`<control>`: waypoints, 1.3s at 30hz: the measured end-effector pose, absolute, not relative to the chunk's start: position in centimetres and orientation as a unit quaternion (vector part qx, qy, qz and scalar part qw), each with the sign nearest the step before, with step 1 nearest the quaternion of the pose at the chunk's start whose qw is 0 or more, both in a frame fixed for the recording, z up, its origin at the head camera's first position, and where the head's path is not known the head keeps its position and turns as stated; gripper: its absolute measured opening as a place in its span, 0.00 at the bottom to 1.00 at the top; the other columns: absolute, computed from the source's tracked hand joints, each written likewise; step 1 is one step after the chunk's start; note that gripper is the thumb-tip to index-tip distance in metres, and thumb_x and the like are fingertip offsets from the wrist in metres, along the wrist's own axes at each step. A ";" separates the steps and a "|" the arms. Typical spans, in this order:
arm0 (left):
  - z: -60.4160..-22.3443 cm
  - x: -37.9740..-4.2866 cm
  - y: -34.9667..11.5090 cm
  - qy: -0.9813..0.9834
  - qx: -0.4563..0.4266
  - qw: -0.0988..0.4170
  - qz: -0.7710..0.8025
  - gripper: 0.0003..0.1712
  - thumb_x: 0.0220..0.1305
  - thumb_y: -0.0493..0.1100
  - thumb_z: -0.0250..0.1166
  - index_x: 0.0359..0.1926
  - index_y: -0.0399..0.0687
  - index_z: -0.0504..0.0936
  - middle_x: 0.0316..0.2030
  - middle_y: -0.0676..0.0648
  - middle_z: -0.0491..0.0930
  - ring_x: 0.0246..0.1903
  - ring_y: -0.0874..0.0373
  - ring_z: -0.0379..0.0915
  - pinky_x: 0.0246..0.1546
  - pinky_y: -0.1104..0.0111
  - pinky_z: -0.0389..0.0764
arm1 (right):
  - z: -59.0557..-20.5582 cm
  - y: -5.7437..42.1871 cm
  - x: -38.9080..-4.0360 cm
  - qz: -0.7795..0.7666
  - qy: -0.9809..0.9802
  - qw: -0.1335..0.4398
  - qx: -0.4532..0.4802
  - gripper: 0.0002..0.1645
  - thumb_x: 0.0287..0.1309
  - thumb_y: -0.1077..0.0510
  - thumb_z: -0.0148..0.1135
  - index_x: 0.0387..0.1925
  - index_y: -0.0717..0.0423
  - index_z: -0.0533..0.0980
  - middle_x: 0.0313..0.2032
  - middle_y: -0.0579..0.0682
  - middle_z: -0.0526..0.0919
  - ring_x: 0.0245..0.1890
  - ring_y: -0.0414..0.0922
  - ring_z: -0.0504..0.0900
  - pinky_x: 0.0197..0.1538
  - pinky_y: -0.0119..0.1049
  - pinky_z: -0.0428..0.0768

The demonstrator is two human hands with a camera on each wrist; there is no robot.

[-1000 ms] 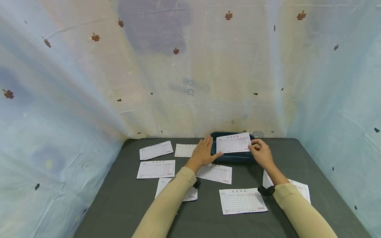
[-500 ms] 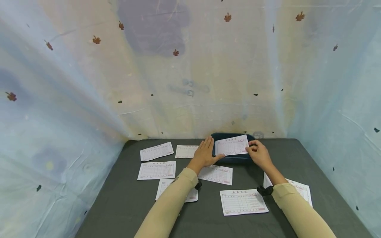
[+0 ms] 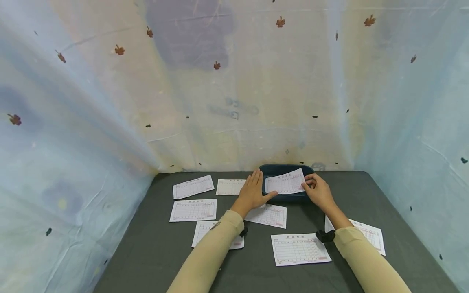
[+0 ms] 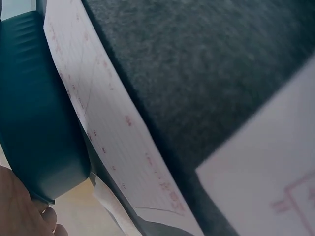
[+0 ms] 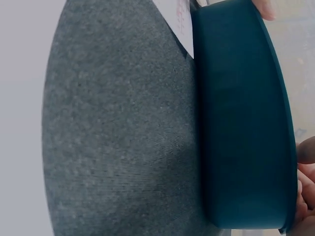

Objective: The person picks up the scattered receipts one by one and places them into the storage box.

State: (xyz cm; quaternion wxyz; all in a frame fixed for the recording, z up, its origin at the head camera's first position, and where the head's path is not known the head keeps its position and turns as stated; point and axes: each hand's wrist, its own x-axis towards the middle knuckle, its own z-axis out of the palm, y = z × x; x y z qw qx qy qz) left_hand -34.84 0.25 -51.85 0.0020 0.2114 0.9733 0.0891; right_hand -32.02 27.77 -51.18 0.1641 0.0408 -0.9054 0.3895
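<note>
Head view: white form slip (image 3: 285,182) sits in the mouth of a teal bin (image 3: 289,198), which stands nr the far edge of the tabletop (image 3: 146,252), R of ctr. Slip lies just L of the R hand (image 3: 318,192), long axis side to side, approx. along bin's length, w/ its R end a bit higher or farther off. Resting on bin floor or held above it: can't tell. R hand is the nearer one; thumb & fingertips pinch slip's R end. L hand (image 3: 253,193) is at bin's L end, fingers straight toward the far edge, thumb spread along the front rim; no slip gripped. Thumb overlaps slip's near L corner in view, contact unclear. R wrist view has bin's front wall w/ nothing hung over it, so slip seems wholly behind that rim. More slips on tabletop: front slip (image 3: 269,215) before bin, partly hidden by L wrist; near slip (image 3: 300,249) toward the near edge; R slip (image 3: 370,234) under R forearm; four others (image 3: 193,210) on the L half.
</note>
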 end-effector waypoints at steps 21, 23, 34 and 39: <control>-51.5 -34.4 0.3 0.973 0.213 -0.001 0.084 0.63 0.74 0.82 0.44 0.87 0.38 0.44 0.87 0.41 0.39 0.86 0.48 0.36 0.85 0.56 0.42 | -50.9 29.4 -31.0 0.448 -0.879 0.150 0.063 0.16 0.75 0.61 0.67 0.56 0.70 0.79 0.47 0.66 0.86 0.39 0.39 0.79 0.40 0.22 0.75; -51.3 -34.2 0.3 0.974 0.212 -0.004 0.081 0.63 0.74 0.82 0.44 0.86 0.38 0.44 0.87 0.41 0.40 0.86 0.48 0.36 0.85 0.56 0.43 | -50.7 29.6 -30.7 0.461 -0.873 0.147 0.065 0.17 0.76 0.60 0.66 0.57 0.70 0.80 0.47 0.65 0.86 0.40 0.36 0.80 0.43 0.20 0.76; -51.4 -34.5 0.4 0.973 0.216 -0.007 0.077 0.63 0.74 0.82 0.44 0.86 0.38 0.44 0.87 0.41 0.40 0.86 0.47 0.38 0.85 0.57 0.42 | -50.2 30.9 -28.0 0.488 -0.852 0.183 0.053 0.18 0.76 0.58 0.67 0.56 0.69 0.80 0.47 0.65 0.85 0.39 0.26 0.78 0.44 0.15 0.76; -51.5 -34.6 0.2 0.974 0.214 -0.009 0.079 0.64 0.73 0.83 0.43 0.86 0.38 0.44 0.87 0.41 0.40 0.86 0.48 0.37 0.85 0.56 0.42 | -50.1 31.7 -26.7 0.476 -0.859 0.184 0.046 0.18 0.76 0.57 0.67 0.56 0.67 0.80 0.47 0.64 0.85 0.40 0.27 0.78 0.44 0.16 0.76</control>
